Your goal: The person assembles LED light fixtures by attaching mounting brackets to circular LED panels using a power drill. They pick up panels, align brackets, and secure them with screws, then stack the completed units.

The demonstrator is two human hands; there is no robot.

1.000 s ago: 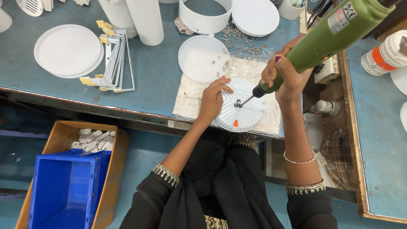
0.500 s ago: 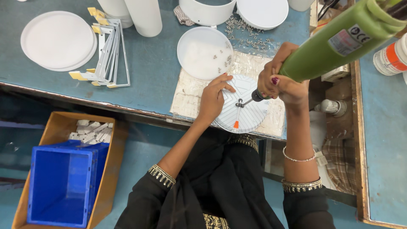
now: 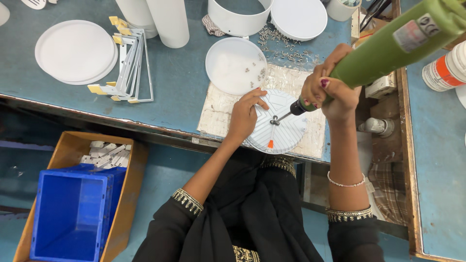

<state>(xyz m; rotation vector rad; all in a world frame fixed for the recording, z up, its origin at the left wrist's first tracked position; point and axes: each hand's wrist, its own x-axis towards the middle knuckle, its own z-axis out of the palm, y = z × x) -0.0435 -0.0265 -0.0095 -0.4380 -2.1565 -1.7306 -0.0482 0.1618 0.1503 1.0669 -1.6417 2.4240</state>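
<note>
Head view, looking straight down. Right hand (image 3: 326, 92), center right of frame, fingers wrapped tight round the green driver (image 3: 388, 51); driver runs diagonally up to the upper right corner, bit (image 3: 283, 116) tip down on the disc's middle. Left hand (image 3: 245, 116) at frame center, fingers spread flat and pressing on the left part of the ribbed disc (image 3: 281, 128), gripping nothing. Disc lies flat on a foil mat (image 3: 218, 114) at the desk's (image 3: 179, 82) near edge, center of frame, small orange mark on its lower part. Just above the disc a shallow white dish (image 3: 233, 63) with a few screws (image 3: 259, 75) in it. More loose screws (image 3: 281, 41) scattered on the desk above that, between a white ring (image 3: 239, 19) and a white bowl (image 3: 298, 19), upper center. Two white tubes (image 3: 167, 19) stand at top, left of the ring. Metal brackets (image 3: 128, 65) with yellow tips lie left of the dish; stacked white plates (image 3: 75, 51) in the upper left. Lower left, below the desk: a blue crate (image 3: 73, 213) set in a cardboard box (image 3: 128, 184), small white parts (image 3: 104, 151) behind the crate. White bottle (image 3: 444, 70) with an orange band at right edge.
</note>
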